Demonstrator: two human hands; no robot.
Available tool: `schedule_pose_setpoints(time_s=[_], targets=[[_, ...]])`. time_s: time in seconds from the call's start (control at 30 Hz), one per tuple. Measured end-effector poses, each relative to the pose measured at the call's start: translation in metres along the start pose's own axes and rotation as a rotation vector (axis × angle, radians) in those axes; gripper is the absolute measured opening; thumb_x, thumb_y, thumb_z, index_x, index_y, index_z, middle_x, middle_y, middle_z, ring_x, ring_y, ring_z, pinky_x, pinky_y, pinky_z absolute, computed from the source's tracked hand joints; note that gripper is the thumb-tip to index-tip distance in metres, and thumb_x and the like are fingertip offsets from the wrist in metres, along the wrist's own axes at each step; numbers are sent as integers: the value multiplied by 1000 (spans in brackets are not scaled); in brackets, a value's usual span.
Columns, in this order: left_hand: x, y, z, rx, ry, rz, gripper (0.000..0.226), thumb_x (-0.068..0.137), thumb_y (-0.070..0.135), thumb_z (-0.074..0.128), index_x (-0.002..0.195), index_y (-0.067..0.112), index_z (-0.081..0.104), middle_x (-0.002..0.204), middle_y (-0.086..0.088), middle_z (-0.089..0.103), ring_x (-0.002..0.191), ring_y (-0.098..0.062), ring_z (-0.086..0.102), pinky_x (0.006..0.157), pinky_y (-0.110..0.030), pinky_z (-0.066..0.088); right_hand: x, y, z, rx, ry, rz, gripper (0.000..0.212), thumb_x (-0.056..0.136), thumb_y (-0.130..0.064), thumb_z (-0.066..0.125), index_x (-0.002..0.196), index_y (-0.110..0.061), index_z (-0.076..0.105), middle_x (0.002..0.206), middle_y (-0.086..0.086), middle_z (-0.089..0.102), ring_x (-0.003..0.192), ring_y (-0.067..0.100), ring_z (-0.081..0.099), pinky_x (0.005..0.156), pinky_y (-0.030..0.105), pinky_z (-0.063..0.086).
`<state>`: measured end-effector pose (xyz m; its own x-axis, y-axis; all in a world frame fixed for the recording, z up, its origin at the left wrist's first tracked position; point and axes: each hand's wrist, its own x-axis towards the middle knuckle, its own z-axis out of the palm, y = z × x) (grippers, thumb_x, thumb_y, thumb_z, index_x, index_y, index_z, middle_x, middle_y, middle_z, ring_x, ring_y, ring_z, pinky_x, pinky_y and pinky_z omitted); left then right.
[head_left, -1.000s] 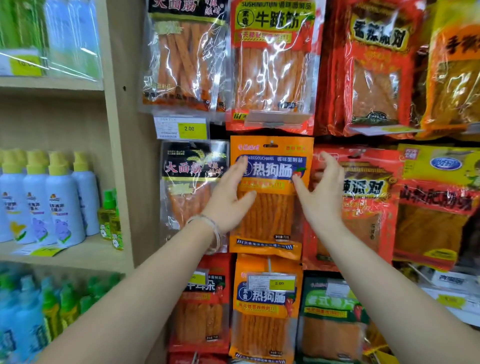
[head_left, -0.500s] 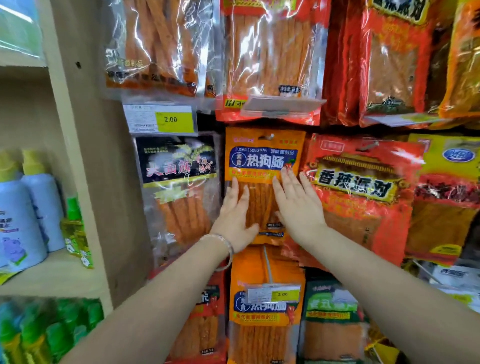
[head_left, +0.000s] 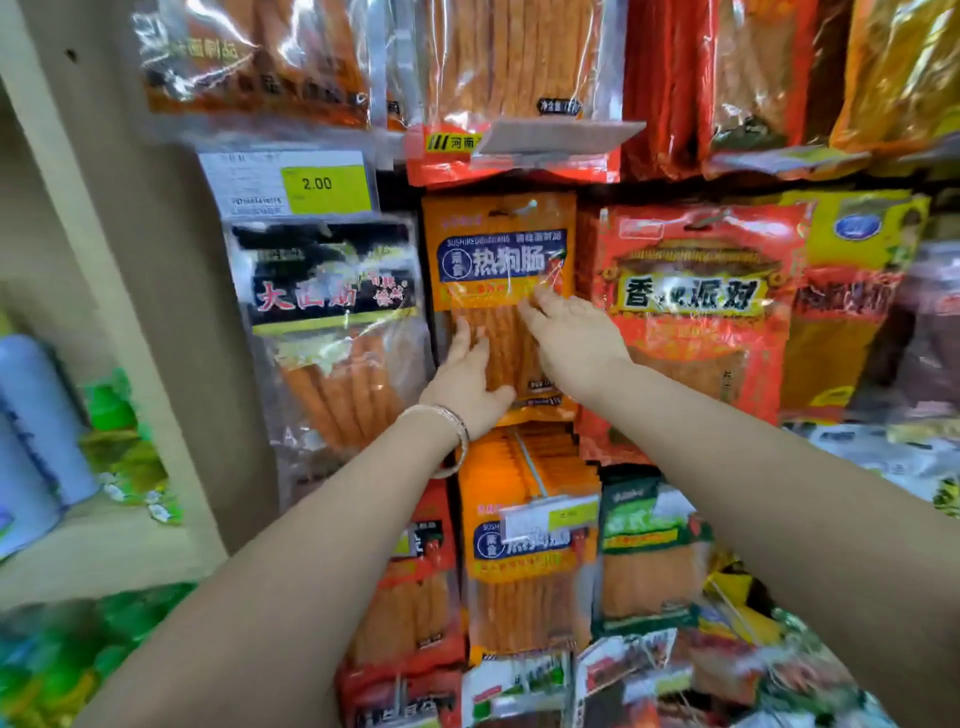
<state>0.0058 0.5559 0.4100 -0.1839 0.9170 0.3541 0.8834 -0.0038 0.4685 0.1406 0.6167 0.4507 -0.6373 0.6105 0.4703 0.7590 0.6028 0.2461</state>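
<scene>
An orange snack packet with a blue label (head_left: 498, 260) hangs on a peg in the middle of the rack. My left hand (head_left: 465, 376), with a bracelet on the wrist, lies flat on the packet's lower left, fingers straight. Over the packet's right half my right hand (head_left: 569, 335) presses with its fingers stretched up to the label's lower edge. Neither hand curls round the packet.
A black-topped packet (head_left: 332, 312) hangs to the left, a red packet (head_left: 696, 312) to the right. More orange packets (head_left: 524, 545) hang below, others above. A price tag reading 2.00 (head_left: 317, 184) sits upper left. A wooden shelf side (head_left: 130, 312) and bottles (head_left: 31, 426) stand at the left.
Both hands came down from the packet's upper sides and now lie flat on its front. The camera has moved closer and the view has shifted.
</scene>
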Motion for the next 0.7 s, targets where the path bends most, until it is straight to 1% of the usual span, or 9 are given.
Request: schedule_pose_setpoints(time_s=[0.1,0.2,0.3,0.37,0.43,0.47,0.57,0.63,0.7], targets=[[-42,9,1,-109,-10,63,62,91,15,55,145,3,26,155,-15,14,144,-20,13,109,-15,5,-41,-15,-8,341,72,41,55,87,-10,52,141,-15,41,144,12,40,126,31,44,99,40,41],[-111,3,15,-209,107,103,45,86,-1,56,130,-3,48,136,-20,47,128,-26,43,102,-11,21,-97,-38,1,624,136,142,37,86,-15,58,123,-15,57,120,10,58,110,29,55,90,39,44],[-195,-19,46,-338,99,-27,34,82,-5,56,116,-3,60,108,-17,60,96,-10,54,85,-2,34,-163,-72,27,898,32,247,21,84,-14,62,105,-11,62,101,7,64,92,25,59,84,40,47],[-256,-40,70,-424,-22,-217,28,84,-7,55,111,-6,62,91,-15,60,73,-3,53,69,-8,42,-214,-103,51,1060,-101,305,17,83,-9,64,100,-9,62,86,3,62,81,21,56,81,37,45],[-319,-62,92,-463,-177,-397,27,85,-11,55,111,-13,59,89,-16,59,60,4,54,59,-6,39,-265,-137,76,1157,-228,348,18,83,-4,65,100,-7,63,73,-5,55,74,18,52,78,34,44],[-349,-74,101,-450,-208,-468,25,84,-13,55,109,-16,58,94,-19,61,68,3,59,61,-1,37,-291,-156,87,1184,-288,370,18,83,-2,64,100,-6,63,70,-7,52,69,15,51,75,32,43],[-435,-106,119,-443,-242,-735,22,87,-3,57,109,-9,62,110,-25,63,103,-31,61,62,-2,35,-369,-212,111,1214,-500,430,20,84,2,64,104,-2,60,70,-2,55,60,4,48,64,17,41],[-487,-129,125,-436,-311,-862,26,90,6,56,114,-1,61,118,-18,62,110,-32,58,63,-7,36,-414,-250,119,1220,-651,442,24,84,5,62,108,4,58,75,3,57,60,-2,49,60,10,38],[-534,-155,125,-397,-353,-961,27,92,14,55,117,6,62,123,-11,60,115,-28,54,82,-15,39,-449,-288,122,1203,-793,449,23,86,1,60,109,0,58,76,-4,54,62,0,50,61,13,38]])
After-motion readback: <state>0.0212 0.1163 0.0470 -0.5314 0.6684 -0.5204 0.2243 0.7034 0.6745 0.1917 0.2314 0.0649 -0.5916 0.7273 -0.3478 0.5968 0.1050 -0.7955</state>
